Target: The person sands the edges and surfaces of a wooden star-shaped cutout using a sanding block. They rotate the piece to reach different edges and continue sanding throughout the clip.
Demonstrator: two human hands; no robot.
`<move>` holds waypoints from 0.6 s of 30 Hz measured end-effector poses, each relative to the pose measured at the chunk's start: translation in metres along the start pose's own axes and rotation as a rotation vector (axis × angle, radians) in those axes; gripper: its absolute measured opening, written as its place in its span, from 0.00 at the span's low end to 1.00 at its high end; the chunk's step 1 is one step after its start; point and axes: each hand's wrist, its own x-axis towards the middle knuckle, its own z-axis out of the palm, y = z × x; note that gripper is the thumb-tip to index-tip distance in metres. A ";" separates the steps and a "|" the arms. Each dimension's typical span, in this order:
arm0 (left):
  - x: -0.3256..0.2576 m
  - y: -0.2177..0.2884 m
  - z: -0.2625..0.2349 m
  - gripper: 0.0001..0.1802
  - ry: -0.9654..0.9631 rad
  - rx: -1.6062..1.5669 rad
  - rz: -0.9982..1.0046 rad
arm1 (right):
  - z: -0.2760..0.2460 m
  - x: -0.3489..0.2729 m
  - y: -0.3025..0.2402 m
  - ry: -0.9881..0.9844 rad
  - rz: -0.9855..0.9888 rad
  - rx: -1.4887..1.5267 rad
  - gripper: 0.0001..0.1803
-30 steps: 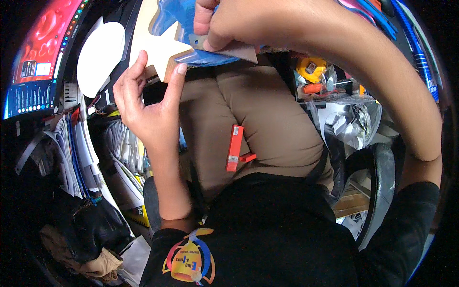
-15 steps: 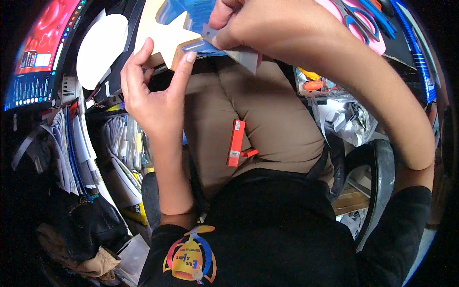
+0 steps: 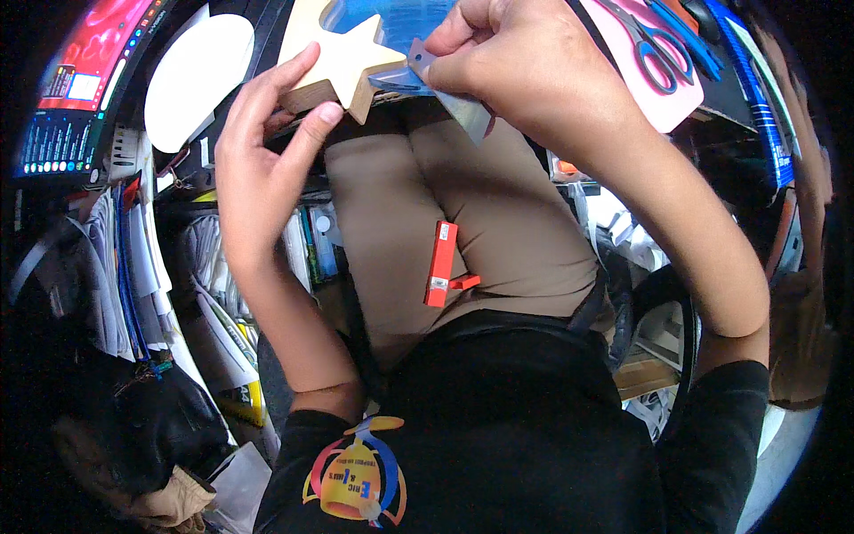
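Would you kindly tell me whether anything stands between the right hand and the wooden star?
Only the thin metal blade that the right hand pinches shows between them, its end beside the right-hand tip of the wooden star; whether they touch is unclear. The left hand holds the star's opposite side, out of that gap.

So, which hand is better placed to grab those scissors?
Probably the right hand: it is nearer the scissors, which lie on its side, on the pink sheet. It would likely need to put down the thin grey piece first. The left hand is farther off, at the pale star.
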 end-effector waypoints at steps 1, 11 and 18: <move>0.007 -0.003 -0.002 0.27 -0.031 -0.011 0.021 | -0.001 0.000 0.001 0.012 0.003 0.001 0.10; 0.078 -0.024 -0.031 0.40 -0.377 0.110 0.296 | 0.014 0.007 0.034 0.098 -0.097 -0.057 0.11; 0.078 -0.028 -0.027 0.33 -0.307 0.169 0.430 | 0.011 0.007 0.033 0.061 -0.080 -0.036 0.11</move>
